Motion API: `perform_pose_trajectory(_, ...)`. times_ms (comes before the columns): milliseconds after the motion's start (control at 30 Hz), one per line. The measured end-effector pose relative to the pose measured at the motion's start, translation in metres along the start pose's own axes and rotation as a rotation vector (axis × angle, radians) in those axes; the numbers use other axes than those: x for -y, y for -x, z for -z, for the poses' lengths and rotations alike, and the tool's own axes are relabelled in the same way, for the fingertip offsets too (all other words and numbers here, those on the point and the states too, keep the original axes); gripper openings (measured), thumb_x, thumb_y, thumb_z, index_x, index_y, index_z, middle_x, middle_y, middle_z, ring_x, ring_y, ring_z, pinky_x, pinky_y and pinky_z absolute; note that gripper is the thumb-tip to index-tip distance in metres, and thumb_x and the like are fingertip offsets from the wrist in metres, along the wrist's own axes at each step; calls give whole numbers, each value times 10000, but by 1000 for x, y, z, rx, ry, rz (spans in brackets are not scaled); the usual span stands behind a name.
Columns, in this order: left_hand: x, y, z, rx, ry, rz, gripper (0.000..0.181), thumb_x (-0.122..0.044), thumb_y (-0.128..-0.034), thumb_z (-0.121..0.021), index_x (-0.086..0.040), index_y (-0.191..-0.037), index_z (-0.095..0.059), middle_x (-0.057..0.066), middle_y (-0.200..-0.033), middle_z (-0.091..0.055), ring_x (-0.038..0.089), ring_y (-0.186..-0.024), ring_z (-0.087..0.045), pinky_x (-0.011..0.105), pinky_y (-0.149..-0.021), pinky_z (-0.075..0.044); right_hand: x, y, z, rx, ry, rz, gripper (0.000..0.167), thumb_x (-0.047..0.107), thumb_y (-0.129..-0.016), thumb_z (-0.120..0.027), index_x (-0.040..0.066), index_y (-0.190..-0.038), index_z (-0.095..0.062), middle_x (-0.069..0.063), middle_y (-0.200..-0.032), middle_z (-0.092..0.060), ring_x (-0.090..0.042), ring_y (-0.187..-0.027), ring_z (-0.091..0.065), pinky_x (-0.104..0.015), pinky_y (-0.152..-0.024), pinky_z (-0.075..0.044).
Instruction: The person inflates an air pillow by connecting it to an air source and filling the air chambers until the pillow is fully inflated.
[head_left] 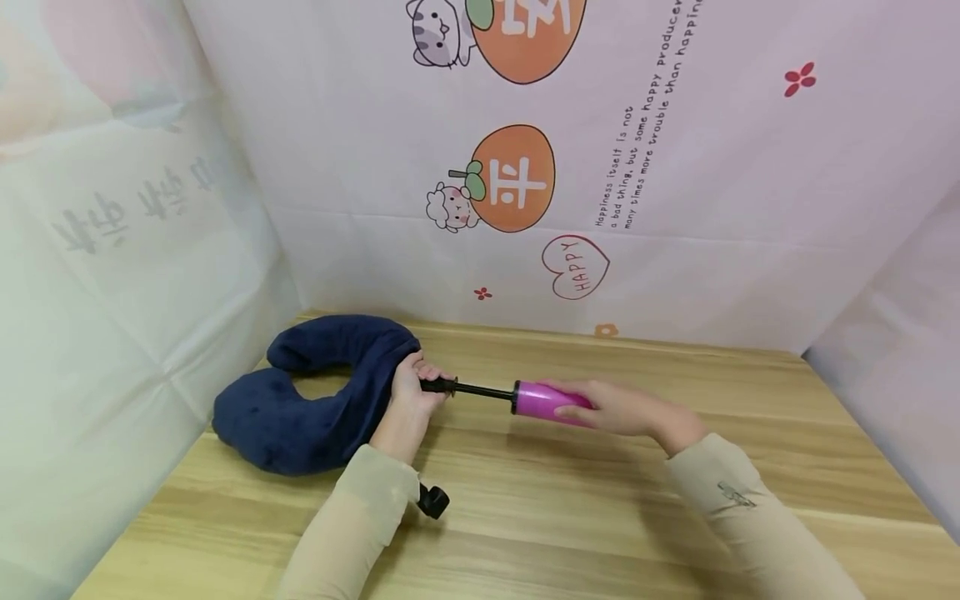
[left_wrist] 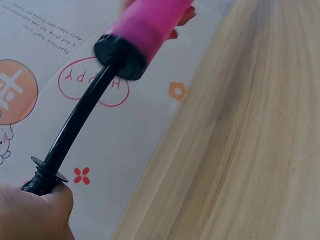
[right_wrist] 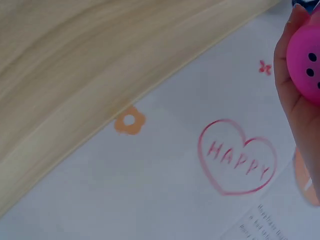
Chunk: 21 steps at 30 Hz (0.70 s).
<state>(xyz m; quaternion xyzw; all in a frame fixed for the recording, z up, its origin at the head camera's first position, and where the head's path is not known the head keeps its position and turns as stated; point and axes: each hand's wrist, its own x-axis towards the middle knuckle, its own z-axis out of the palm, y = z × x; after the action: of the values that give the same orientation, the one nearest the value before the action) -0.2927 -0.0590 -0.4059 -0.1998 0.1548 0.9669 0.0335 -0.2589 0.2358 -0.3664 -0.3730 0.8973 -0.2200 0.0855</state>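
A hand air pump with a pink barrel [head_left: 536, 401] and a black rod [head_left: 483, 391] is held level above the wooden table. My right hand [head_left: 618, 407] grips the barrel; its rounded pink end [right_wrist: 306, 65] with black holes shows in the right wrist view. Around the black flanged end of the pump [left_wrist: 42, 180] curl the fingers of my left hand [head_left: 412, 383]. That hand is against the right side of a navy U-shaped neck pillow [head_left: 292, 425]. Whether the pump's tip enters the pillow is hidden by the left hand.
A small black clip [head_left: 432, 501] sticks out beside the left forearm. The wooden table [head_left: 555, 517] is bounded by a printed cloth backdrop [head_left: 360, 242] behind, with white cloth walls at left and right.
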Motion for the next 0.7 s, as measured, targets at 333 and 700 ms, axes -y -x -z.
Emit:
perform_pose_trajectory(333,11,3,-1,19,-49,5,464,-157,-1088,-440,-129,-647,-298,-48,-518,-303,97,-436,-337,251,-584,-345,19,-42,-18,0,19,76,509,305,-1076,-561,81,-1526,-477,-128,-1228,-666,-208,-1019,-630,-472,-923,-513)
perform_pose_trajectory(700,6,1,-2,-24,-46,18,488,-135,-1071,-457,-140,-614,-287,-45,-503,-299,109,-444,-327,251,-583,-346,-11,-8,-12,37,-155,11,542,304,-1073,-569,92,-1554,-437,-100,-1330,-602,-243,-1094,-560,-502,-980,-451)
